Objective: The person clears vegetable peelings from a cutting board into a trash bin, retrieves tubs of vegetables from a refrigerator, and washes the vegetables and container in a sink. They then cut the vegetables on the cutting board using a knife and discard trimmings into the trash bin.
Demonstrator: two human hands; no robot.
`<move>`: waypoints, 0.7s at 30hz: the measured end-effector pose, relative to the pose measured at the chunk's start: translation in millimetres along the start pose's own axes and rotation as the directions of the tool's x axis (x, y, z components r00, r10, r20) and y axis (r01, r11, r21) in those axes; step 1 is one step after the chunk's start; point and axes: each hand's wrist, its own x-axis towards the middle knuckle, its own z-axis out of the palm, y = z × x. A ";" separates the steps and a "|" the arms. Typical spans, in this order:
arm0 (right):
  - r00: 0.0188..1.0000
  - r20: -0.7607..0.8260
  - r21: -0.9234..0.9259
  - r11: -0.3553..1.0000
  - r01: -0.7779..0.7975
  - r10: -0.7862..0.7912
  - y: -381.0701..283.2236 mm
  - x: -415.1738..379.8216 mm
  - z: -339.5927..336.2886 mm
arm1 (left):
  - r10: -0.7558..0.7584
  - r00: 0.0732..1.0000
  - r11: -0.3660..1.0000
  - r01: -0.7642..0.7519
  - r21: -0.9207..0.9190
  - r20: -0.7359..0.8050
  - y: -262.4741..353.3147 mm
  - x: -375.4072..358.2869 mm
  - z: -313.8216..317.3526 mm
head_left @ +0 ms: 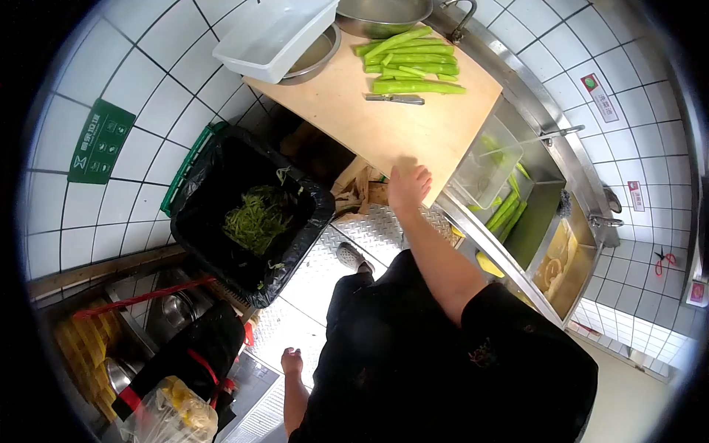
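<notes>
My right hand [410, 189] is at the near edge of the wooden board [377, 133], fingers partly spread and slightly blurred, with nothing visible in it. Peeled green stalks [413, 59] lie in a pile at the board's far end. Beside them rests a peeler or small knife [395, 99], apart from both hands; its exact kind is hard to make out. My left hand [292, 361] hangs low at my side above the floor, its fingers curled in, and no object shows in it.
A black-lined bin [295, 199] holding green peelings stands left of the board. On the right, a sink [543, 221] contains more stalks and a clear plastic tub [484, 166]. A white tub [273, 44] and metal bowls [384, 16] stand at the back. Crates and bags crowd the lower left.
</notes>
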 end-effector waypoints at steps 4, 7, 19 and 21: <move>0.724 0.525 0.435 0.872 0.224 -0.448 -49.8 -53.8 13.7 | 0.059 0.995 0.996 -0.064 0.065 0.081 11.2 4.9 -2.1; 0.427 0.306 0.402 0.522 0.752 -0.851 -92.8 -75.7 10.5 | 0.061 0.998 0.998 -0.061 0.025 0.015 13.2 13.8 -14.6; 0.837 0.156 -0.375 0.752 0.542 -0.525 -12.4 218.5 5.4 | -0.084 0.993 0.990 0.074 -0.118 -0.080 -21.6 -52.7 15.0; 0.773 0.154 -0.347 0.698 0.626 -0.616 10.3 238.6 16.9 | -0.025 0.999 0.999 0.025 -0.021 -0.040 -48.7 -65.2 34.5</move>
